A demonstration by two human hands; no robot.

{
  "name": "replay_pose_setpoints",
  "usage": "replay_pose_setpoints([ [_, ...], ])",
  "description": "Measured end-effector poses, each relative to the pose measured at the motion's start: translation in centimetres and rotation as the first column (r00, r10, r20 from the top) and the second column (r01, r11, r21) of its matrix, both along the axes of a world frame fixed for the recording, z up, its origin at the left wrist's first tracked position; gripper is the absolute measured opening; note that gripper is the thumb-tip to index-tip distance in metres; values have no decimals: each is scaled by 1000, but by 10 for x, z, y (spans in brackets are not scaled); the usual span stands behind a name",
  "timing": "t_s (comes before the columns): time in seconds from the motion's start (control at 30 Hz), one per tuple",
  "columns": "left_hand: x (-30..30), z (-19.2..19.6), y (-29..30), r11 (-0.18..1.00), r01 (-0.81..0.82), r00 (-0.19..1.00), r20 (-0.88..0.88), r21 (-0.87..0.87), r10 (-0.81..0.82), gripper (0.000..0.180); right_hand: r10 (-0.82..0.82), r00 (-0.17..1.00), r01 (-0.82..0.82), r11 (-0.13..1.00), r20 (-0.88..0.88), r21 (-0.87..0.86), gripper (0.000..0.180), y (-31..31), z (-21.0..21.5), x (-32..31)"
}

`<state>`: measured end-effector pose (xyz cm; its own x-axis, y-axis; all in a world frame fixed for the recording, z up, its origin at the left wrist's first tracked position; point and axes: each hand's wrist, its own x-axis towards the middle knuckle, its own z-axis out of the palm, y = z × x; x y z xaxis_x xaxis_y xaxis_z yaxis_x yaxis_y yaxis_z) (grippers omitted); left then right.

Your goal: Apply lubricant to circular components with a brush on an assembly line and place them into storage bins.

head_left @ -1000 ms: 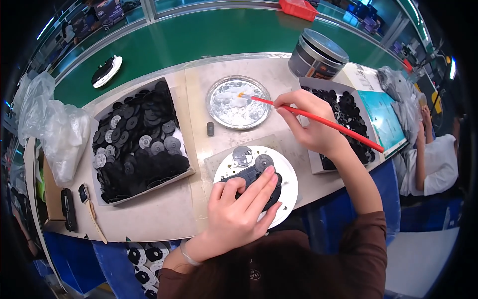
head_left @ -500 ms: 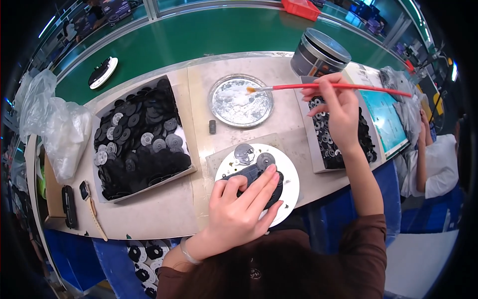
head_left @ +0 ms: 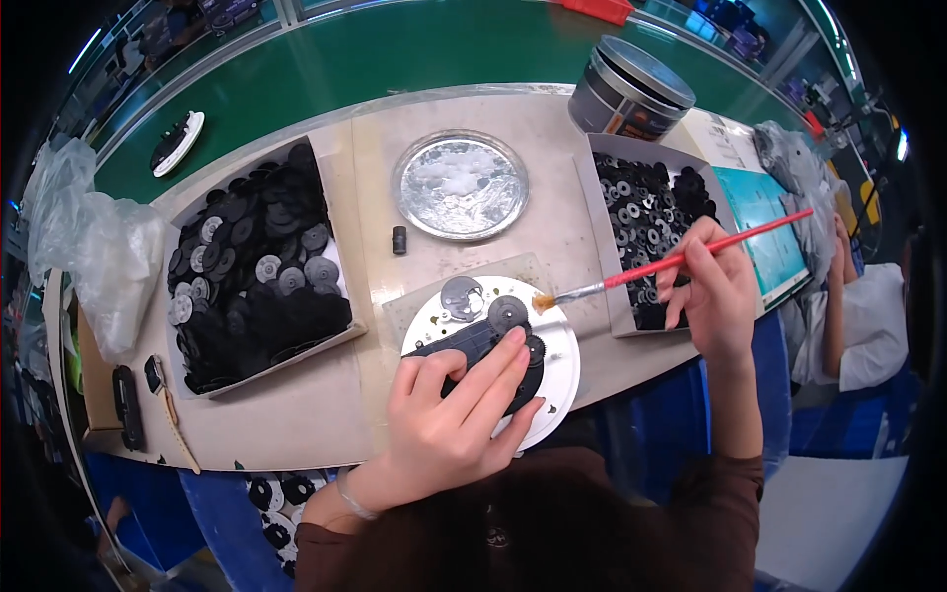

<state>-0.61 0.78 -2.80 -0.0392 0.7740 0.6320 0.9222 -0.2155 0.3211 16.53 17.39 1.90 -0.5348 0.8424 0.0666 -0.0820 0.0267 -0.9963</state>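
Note:
My right hand (head_left: 718,291) grips a thin red paintbrush (head_left: 646,268). Its yellowish bristle tip is beside a grey gear (head_left: 507,314), over a round white plate (head_left: 564,380); I cannot tell whether it touches. A black housing (head_left: 464,342) and a small dark gear (head_left: 535,349) also sit on that plate, partly hidden by my left hand (head_left: 439,414). The left fingers lie stretched over the housing, with the thumb near its right side. A grey disc-shaped part (head_left: 461,298) shows at the plate's far side. Farther off, a round metal lid (head_left: 500,209) holds whitish paste (head_left: 456,183).
On the left stands a box (head_left: 357,326) of black and grey discs, near a plastic bag (head_left: 118,266) and a watch (head_left: 168,409). At right are a box (head_left: 600,232) of small gears and a tin (head_left: 631,89). A small black cylinder (head_left: 399,240) stands between.
My right hand has brought the brush down and nearer, from above the metal lid to the gear on the white plate. The left hand stays on the housing; the view has shifted slightly.

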Motion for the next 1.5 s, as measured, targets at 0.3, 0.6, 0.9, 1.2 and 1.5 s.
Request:
replay_pose_setpoints([
  [0.3,2,1,1,1000,-2,1000,-13,13,2,35,10,999,-13,995,32,99,13,-13,-14,2],
  [0.6,3,2,2,1000,2,1000,-20,15,-1,34,284,936,-330,507,207,796,11,-27,3,22],
  [0.9,2,1,1,1000,-1,1000,-24,21,2,34,252,933,-346,439,256,829,12,-30,1,15],
  [1.2,2,1,2,1000,3,1000,-22,18,-3,34,276,942,-306,483,189,821,10,-28,0,10],
  [1.5,3,2,1,1000,-13,999,-43,14,14,34,268,963,-215,743,12,633,13,-25,-12,18],
])
